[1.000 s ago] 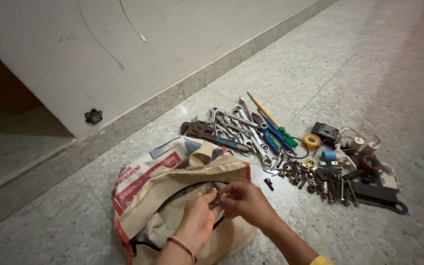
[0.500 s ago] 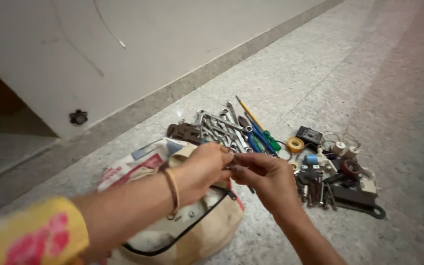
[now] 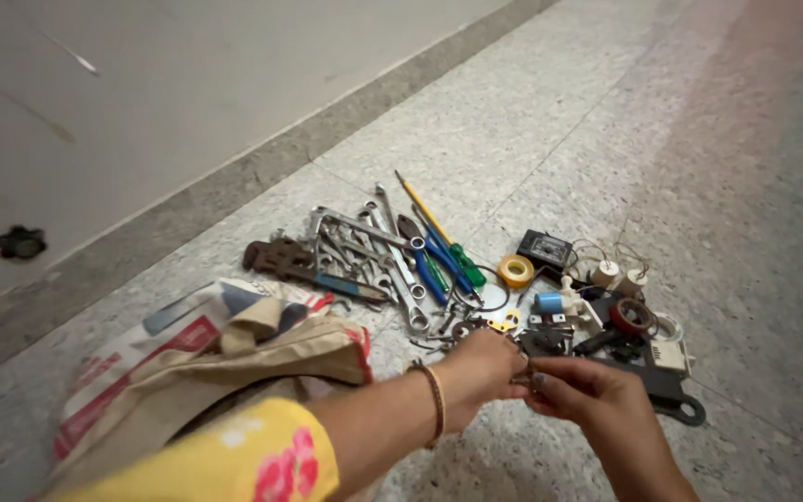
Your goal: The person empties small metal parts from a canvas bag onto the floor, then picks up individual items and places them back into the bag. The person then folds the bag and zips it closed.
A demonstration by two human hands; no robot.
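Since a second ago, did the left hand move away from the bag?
Yes. The left hand left the mouth of the cloth bag and went right, to the edge of the tool pile near the yellow tape roll, meeting the right hand.

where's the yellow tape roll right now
In the head view the yellow tape roll lies on the floor right of centre, between the green-handled screwdriver and the small black box, beyond both hands.

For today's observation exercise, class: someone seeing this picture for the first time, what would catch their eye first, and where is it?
First, the spread of hand tools on the speckled floor: spanners, a pipe wrench and a green-handled screwdriver at the centre, with a yellow tape roll to their right. Below them the left hand and right hand meet over small parts. A crumpled cloth bag lies at lower left.
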